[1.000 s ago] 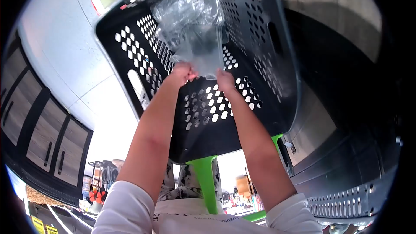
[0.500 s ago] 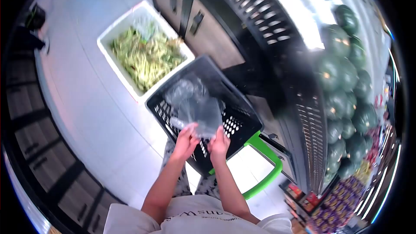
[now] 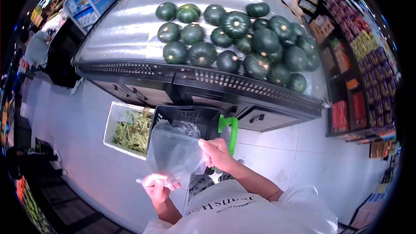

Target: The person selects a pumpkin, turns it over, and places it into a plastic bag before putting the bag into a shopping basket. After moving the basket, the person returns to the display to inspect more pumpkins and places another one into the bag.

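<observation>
While both hands grip it, the clear plastic bag (image 3: pixel 175 152) hangs stretched in front of the torso, above the floor. Left hand (image 3: pixel 158 185) pinches the bag's lower corner, fingers closed on the film. Right hand (image 3: pixel 218 154) clamps the upper edge near the green handle (image 3: pixel 231 131). Black basket (image 3: pixel 187 117) sits right behind the bag, on the floor beside a white crate of greens (image 3: pixel 130 130). Dark green squashes (image 3: pixel 236 39) pile on the display shelf above, toward its right end.
</observation>
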Demonstrator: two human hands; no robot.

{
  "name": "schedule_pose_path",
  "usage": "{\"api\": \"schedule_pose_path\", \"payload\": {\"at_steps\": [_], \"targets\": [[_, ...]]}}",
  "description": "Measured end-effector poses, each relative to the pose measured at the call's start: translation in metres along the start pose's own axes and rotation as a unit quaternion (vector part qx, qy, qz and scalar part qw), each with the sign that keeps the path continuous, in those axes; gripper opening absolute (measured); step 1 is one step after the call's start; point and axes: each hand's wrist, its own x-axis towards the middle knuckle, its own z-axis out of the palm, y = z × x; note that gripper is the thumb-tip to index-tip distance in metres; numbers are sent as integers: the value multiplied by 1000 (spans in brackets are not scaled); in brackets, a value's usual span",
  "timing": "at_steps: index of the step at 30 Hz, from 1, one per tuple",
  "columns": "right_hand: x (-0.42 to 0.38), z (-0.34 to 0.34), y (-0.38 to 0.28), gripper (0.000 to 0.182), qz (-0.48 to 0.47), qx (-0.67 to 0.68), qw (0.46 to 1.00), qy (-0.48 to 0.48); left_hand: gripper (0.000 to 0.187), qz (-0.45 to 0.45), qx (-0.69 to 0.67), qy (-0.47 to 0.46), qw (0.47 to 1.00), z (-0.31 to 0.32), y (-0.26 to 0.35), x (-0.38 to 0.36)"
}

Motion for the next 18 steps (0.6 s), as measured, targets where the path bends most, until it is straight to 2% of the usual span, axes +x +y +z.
{"api": "schedule_pose_path", "payload": {"at_steps": [2,3,6,8,10,12,14,15,18], "targets": [[-32,-19,-33,51,-70,-18,997,-35,24,79,37,-23,996,40,11,-1],[-48,-28,-50,52,-73,-9,997,-16,20,56,53,-29,997,58,19,-4],[-99,-58,-93,52,-172,2,985,-9,18,105,72,-37,991,120,12,0],[-134,-83,-114,52,-213,6,977,-8,20,103,73,-49,991,164,1,3],[-170,-110,-122,51,-277,-23,960,13,23,135,91,-86,983,206,-19,1],[-205,-134,-130,50,-326,-60,942,55,24,108,52,-152,981,229,-40,-5],[-241,-152,-139,50,-365,-89,917,133,26,108,-45,-195,974,284,-49,-2],[-256,-160,-142,50,-383,-105,902,170,25,82,-30,-220,972,299,-52,-2],[-287,-182,-144,49,-384,-25,869,313,24,2,-15,-274,962,340,-61,-5]]}}
